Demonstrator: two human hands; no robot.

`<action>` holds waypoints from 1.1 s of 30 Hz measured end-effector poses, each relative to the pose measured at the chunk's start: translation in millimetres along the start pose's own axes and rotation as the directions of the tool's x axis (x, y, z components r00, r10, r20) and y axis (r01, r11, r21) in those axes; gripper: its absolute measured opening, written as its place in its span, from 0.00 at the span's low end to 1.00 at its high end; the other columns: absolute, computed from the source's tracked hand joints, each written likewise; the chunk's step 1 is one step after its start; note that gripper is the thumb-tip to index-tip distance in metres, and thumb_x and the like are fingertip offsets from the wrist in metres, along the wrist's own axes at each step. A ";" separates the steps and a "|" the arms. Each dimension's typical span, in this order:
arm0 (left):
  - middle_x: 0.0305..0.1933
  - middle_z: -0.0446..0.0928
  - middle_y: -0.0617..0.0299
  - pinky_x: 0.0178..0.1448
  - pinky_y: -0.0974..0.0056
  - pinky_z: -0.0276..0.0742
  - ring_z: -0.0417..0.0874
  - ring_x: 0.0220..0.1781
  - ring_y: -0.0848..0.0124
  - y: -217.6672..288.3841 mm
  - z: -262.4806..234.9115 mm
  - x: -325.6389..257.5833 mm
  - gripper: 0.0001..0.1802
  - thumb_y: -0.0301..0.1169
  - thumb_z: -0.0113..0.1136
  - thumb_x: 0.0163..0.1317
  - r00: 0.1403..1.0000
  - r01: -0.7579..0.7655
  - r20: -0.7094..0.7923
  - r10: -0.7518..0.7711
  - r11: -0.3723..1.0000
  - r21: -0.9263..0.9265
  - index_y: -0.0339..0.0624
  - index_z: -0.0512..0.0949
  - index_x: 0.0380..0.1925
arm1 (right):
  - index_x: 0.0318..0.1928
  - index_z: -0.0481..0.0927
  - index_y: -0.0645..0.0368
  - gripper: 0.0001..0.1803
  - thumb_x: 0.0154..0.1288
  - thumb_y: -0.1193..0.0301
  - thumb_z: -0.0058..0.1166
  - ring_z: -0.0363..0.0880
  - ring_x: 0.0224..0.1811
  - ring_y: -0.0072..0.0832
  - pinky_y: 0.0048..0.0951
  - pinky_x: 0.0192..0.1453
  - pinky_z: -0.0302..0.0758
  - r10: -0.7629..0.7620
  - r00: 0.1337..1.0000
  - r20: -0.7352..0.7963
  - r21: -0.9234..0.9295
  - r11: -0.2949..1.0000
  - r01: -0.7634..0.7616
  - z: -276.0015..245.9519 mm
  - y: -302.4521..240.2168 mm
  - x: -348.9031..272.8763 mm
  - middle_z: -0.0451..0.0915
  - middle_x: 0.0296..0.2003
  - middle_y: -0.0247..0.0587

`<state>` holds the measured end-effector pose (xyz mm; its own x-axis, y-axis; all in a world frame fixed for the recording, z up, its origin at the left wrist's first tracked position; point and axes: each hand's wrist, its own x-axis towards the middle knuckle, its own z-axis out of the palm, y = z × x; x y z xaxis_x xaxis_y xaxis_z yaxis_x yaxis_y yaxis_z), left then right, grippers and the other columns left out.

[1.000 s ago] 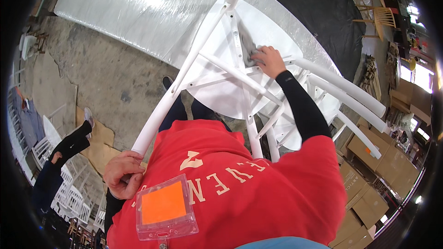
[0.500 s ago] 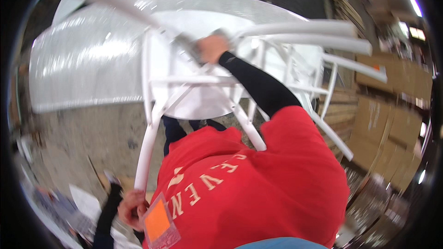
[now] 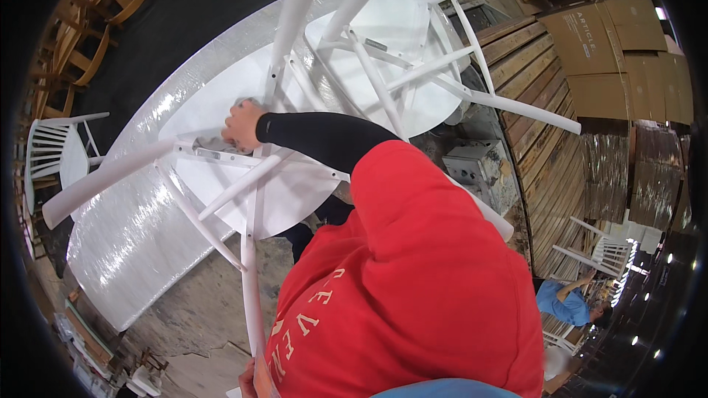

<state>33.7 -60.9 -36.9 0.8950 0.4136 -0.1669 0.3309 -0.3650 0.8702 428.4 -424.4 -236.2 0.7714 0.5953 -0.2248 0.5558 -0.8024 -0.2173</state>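
An upturned white chair (image 3: 251,206) rests on its seat in front of me, its legs pointing up and outward. My right hand (image 3: 243,127), in a black sleeve, is closed over a crumpled grey cloth-like piece (image 3: 210,138). It presses this against the frame under the seat, where a leg meets the brace. Low at the left, my left hand (image 3: 247,380) is at the end of the chair leg closest to me. Its fingers are partly hidden by the badge and my red shirt. A second upturned white chair (image 3: 431,99) lies just beyond, to the right.
Under the chairs is a broad surface wrapped in clear plastic (image 3: 125,258). Brown wooden chairs (image 3: 96,44) and a white spindle-back chair (image 3: 55,155) stand at the left. Wooden slats (image 3: 542,125) and cardboard boxes (image 3: 590,51) are on the right. A person in blue (image 3: 564,302) handles another white chair (image 3: 601,250).
The whole view has turned, bringing the brown chairs and the person in blue into sight. My right hand has shifted along the under-seat frame. My left hand remains by the near leg's end.
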 end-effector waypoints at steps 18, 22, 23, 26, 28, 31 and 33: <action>0.20 0.76 0.62 0.56 0.46 0.80 0.79 0.23 0.68 74.3 -2.1 11.1 0.08 0.23 0.58 0.66 0.894 -0.266 0.277 0.353 0.914 -0.308 0.36 0.75 0.27 | 0.43 0.81 0.47 0.12 0.60 0.63 0.64 0.82 0.46 0.45 0.47 0.47 0.77 0.575 0.647 -0.502 0.567 0.783 -0.256 -9.5 -139.4 -13.8 0.82 0.40 0.41; 0.20 0.74 0.63 0.54 0.48 0.80 0.76 0.22 0.67 67.9 1.9 14.1 0.08 0.20 0.62 0.62 0.861 -0.316 0.298 0.411 0.893 -0.321 0.36 0.75 0.26 | 0.46 0.83 0.46 0.14 0.58 0.70 0.62 0.80 0.48 0.39 0.44 0.51 0.74 0.168 0.697 -0.697 0.159 0.984 -0.077 0.8 -157.4 -35.6 0.79 0.41 0.37; 0.20 0.74 0.63 0.53 0.48 0.81 0.76 0.22 0.67 67.3 1.7 13.6 0.07 0.20 0.63 0.62 0.856 -0.311 0.312 0.413 0.892 -0.329 0.36 0.75 0.26 | 0.47 0.83 0.46 0.15 0.57 0.71 0.61 0.79 0.50 0.39 0.44 0.52 0.74 0.085 0.683 -0.726 0.125 0.992 0.009 9.9 -168.0 -47.0 0.79 0.42 0.36; 0.21 0.74 0.63 0.51 0.51 0.82 0.74 0.21 0.68 62.2 -1.9 16.1 0.07 0.19 0.64 0.60 0.833 -0.353 0.324 0.449 0.881 -0.315 0.36 0.75 0.26 | 0.44 0.84 0.44 0.13 0.59 0.71 0.58 0.78 0.49 0.36 0.42 0.54 0.71 -0.147 0.671 -0.727 0.059 0.960 0.274 45.6 -216.8 -67.9 0.78 0.41 0.33; 0.20 0.74 0.62 0.51 0.52 0.82 0.74 0.21 0.68 63.4 -3.6 17.3 0.07 0.19 0.64 0.60 0.814 -0.362 0.347 0.466 0.874 -0.325 0.36 0.75 0.26 | 0.46 0.84 0.43 0.14 0.59 0.72 0.57 0.79 0.49 0.36 0.44 0.55 0.71 -0.147 0.772 -0.618 0.031 0.977 0.211 86.1 -222.1 -69.3 0.79 0.42 0.32; 0.20 0.73 0.62 0.50 0.53 0.82 0.74 0.20 0.67 60.0 -4.7 19.6 0.07 0.18 0.64 0.59 0.757 -0.438 0.378 0.532 0.844 -0.311 0.36 0.75 0.26 | 0.50 0.84 0.42 0.17 0.62 0.70 0.53 0.78 0.53 0.35 0.46 0.58 0.70 -0.160 0.906 -0.391 -0.088 0.987 0.136 91.3 -202.3 -41.2 0.80 0.43 0.30; 0.20 0.73 0.61 0.49 0.54 0.82 0.74 0.20 0.66 64.5 -5.4 22.8 0.07 0.18 0.64 0.59 0.709 -0.468 0.424 0.563 0.826 -0.314 0.36 0.75 0.26 | 0.50 0.83 0.44 0.14 0.69 0.67 0.47 0.80 0.53 0.37 0.47 0.59 0.71 0.232 0.936 -0.264 0.007 0.971 -0.238 75.2 -167.2 -23.9 0.79 0.43 0.32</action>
<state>73.9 -70.5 17.9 0.9479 -0.2657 0.1755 -0.2397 -0.2327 0.9425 293.8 -301.2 -266.0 0.9328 0.3602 -0.0101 0.3537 -0.9208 -0.1646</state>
